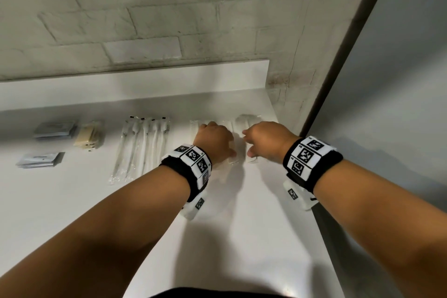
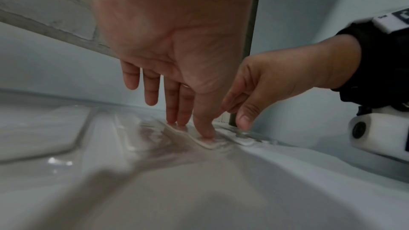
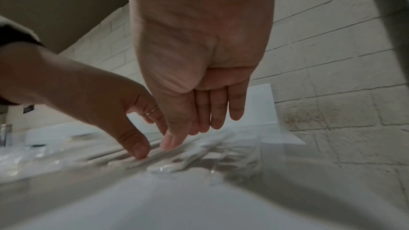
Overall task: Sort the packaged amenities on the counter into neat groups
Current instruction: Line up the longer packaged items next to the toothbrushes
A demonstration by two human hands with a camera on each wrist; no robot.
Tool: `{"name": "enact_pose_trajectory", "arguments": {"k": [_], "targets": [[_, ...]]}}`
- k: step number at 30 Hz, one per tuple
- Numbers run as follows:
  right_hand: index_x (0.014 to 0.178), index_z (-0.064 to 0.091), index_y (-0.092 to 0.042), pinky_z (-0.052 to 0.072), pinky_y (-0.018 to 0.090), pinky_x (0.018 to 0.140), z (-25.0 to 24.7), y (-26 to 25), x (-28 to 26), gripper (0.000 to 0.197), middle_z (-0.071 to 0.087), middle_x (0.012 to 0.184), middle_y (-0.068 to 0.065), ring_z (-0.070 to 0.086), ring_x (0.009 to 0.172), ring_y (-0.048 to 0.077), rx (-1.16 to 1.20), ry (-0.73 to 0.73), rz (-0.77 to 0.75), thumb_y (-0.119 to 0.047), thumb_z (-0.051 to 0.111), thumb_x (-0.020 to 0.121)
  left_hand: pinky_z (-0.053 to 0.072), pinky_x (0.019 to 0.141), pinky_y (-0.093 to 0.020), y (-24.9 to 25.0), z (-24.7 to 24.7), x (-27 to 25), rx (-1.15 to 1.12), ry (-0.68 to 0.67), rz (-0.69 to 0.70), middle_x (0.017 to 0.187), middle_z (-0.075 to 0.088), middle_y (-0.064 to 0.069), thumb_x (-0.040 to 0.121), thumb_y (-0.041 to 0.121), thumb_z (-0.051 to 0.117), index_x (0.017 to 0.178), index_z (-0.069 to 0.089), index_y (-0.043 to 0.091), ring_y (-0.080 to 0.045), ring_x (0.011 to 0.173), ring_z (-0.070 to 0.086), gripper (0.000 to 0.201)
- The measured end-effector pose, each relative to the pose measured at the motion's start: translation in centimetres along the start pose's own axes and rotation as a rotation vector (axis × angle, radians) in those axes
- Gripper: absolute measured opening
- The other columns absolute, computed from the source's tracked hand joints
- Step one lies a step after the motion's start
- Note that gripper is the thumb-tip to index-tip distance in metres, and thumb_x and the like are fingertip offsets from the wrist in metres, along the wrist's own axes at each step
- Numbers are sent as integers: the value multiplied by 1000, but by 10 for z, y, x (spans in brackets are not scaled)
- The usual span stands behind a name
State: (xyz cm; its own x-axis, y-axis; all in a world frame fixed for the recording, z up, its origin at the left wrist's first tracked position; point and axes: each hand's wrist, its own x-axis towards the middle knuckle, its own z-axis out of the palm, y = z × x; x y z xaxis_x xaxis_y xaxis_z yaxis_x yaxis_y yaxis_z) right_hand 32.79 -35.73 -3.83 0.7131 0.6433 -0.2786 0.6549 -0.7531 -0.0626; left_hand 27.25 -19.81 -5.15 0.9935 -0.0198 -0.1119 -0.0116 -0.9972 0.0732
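Clear plastic packets with white items (image 1: 244,120) lie side by side at the counter's far right. Both hands hover over them, close together. My left hand (image 1: 215,139) reaches down with straight fingers, and its thumb and fingertips (image 2: 204,131) press on one clear packet (image 2: 155,134). My right hand (image 1: 262,139) is just to the right, fingers straight and together, its thumb tip (image 3: 169,142) touching the packets (image 3: 210,153). Neither hand is wrapped round anything. The packets under the palms are hidden in the head view.
Along the white counter (image 1: 217,213) to the left lie a row of long toothbrush packets (image 1: 140,147), a beige packet stack (image 1: 88,136) and two piles of grey sachets (image 1: 54,129) (image 1: 40,159). A tiled wall stands behind; the counter ends at a wall on the right.
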Motion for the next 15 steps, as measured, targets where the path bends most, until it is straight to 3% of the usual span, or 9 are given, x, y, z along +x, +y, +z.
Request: {"name": "enact_pose_trajectory", "arguments": {"k": [5, 10, 12, 15], "targets": [[122, 62, -20, 49, 42, 94, 4, 2, -1, 43, 62, 129, 3, 58, 115, 28, -6, -42, 17, -31, 69, 81, 32, 91, -35, 3, -1, 2, -7, -1, -1, 112, 65, 6, 70, 51, 66, 110, 67, 32, -22, 113, 49, 44], [115, 67, -22, 50, 39, 92, 0, -1, 5, 34, 67, 122, -1, 60, 114, 23, 72, 23, 1, -27, 68, 81, 29, 103, -35, -15, -5, -2, -68, 59, -28, 132, 57, 7, 81, 49, 62, 123, 62, 31, -20, 126, 46, 46], [112, 69, -24, 50, 37, 92, -2, -10, 10, 31, 69, 119, -4, 61, 113, 20, 92, 30, -19, -25, 68, 81, 29, 104, -35, -27, -9, -5, -41, 52, -40, 132, 57, 7, 83, 46, 62, 123, 61, 32, -20, 126, 46, 43], [112, 68, -19, 50, 40, 92, 0, -26, 17, 34, 64, 126, 2, 59, 116, 25, 22, -9, -62, -31, 69, 79, 31, 101, -34, -37, -8, -13, 0, -15, -37, 123, 62, 9, 78, 48, 65, 116, 64, 36, -20, 121, 49, 40]]}}
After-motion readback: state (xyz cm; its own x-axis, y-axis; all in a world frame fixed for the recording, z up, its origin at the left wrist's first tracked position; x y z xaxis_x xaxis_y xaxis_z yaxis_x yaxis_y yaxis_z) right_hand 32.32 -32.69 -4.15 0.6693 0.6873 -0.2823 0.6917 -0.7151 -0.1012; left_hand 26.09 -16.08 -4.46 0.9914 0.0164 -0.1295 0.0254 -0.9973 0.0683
